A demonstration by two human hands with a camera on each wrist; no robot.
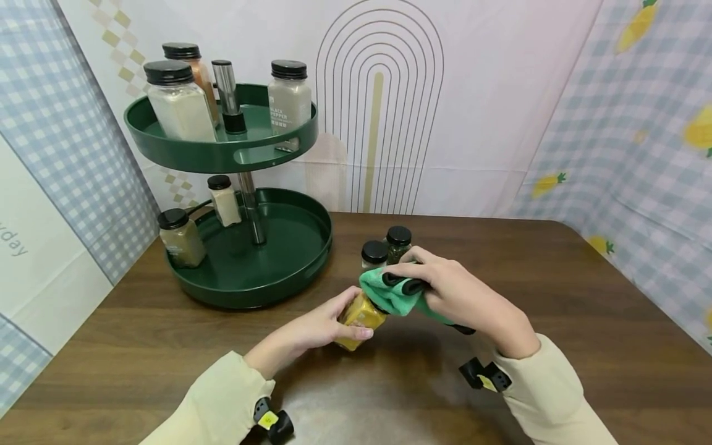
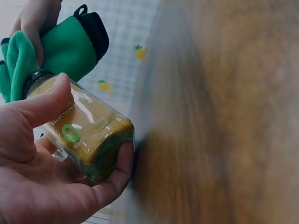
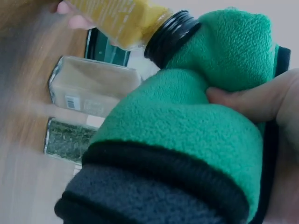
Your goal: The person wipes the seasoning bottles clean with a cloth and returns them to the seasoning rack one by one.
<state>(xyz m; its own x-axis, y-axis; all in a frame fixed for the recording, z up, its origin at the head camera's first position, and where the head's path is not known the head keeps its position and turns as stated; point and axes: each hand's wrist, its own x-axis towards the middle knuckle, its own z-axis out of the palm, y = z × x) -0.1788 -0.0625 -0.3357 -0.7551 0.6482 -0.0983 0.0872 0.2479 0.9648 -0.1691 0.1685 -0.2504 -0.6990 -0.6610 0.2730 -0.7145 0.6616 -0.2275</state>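
My left hand [image 1: 325,321] grips a square glass spice jar [image 1: 363,314] of yellow powder, tilted with its black lid [image 3: 172,38] toward the right hand. In the left wrist view, the thumb lies along the jar's label and a finger curls under its base. My right hand [image 1: 445,284] holds a folded green cloth [image 1: 392,293] with black edging against the lid end of that jar. The right wrist view shows the thumb pressed into the cloth, which covers the top of the lid.
Behind the hands stand two black-lidded jars, one pale [image 3: 93,86] and one of dried green herbs [image 3: 70,140]. At left is a two-tier dark green turntable rack [image 1: 250,290]; its upper tray [image 1: 222,157] holds several jars. A brown wooden table [image 1: 556,296] lies underneath.
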